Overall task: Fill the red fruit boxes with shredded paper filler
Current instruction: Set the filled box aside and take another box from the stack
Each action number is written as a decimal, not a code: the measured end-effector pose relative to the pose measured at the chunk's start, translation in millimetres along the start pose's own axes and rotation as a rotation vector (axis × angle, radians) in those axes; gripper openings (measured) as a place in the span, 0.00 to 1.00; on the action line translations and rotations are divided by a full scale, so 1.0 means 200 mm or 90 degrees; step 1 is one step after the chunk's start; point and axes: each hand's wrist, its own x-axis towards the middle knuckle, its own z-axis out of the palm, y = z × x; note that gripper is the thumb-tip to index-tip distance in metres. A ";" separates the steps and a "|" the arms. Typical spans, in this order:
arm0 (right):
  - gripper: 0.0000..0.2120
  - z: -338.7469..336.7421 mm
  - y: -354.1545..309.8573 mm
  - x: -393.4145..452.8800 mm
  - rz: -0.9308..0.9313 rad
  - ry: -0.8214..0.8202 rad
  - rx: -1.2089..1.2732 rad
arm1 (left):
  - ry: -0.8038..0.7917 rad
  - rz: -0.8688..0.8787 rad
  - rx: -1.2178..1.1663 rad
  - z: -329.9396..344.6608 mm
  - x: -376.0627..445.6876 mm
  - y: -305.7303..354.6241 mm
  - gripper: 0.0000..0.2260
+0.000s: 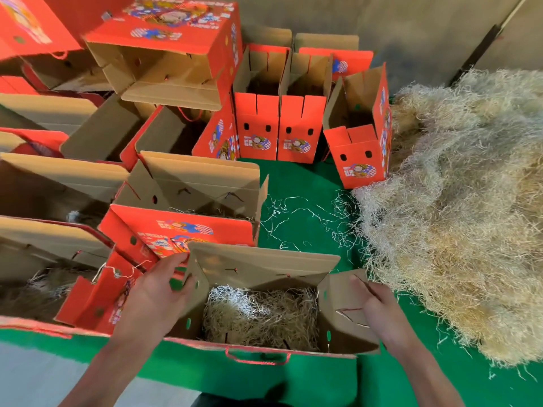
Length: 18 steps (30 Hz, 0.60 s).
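An open red fruit box [258, 265] with brown cardboard inside stands at the near edge of the green table. A layer of pale shredded paper [261, 312] lies in its bottom. My left hand [164, 286] grips the box's left side flap, fingers curled over its edge. My right hand [373, 304] holds the right side flap from outside. A big heap of shredded paper filler [458, 201] covers the right part of the table.
Several more open red boxes [182, 212] stand to the left and behind; some hold filler. Three upright ones [299, 130] line the back, and one box [164, 51] lies on its side on top. Loose strands [296, 218] lie on the green table [296, 177].
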 end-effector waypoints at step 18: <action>0.22 0.78 -0.27 0.02 -0.139 -0.005 -0.041 | -0.004 0.133 -0.054 -0.08 0.13 0.13 0.13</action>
